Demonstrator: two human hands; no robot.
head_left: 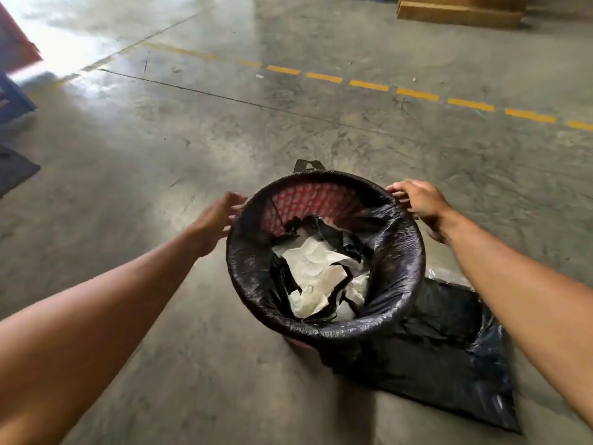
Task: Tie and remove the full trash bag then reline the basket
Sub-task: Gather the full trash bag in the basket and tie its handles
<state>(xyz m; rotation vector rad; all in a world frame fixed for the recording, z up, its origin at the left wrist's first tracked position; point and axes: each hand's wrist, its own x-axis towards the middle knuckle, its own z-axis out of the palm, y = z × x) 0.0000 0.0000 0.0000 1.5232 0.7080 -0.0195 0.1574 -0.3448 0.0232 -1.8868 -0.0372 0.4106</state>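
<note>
Trash bag [401, 252]: thin black film, soft, slippery, likely light with crumpled paper [321, 274]; stretched over basket [308, 200] on floor [192, 123]. Best hold: rim fold. My right hand [417, 200] pinches it; my left hand [218, 216] open beside rim.

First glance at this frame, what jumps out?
The red mesh basket at centre, lined with a black trash bag folded over its rim and holding crumpled white paper. The left hand reaches for the rim's left side while the right hand pinches the bag at the right. A flat spare black bag lies on the concrete floor beside the basket.
</note>
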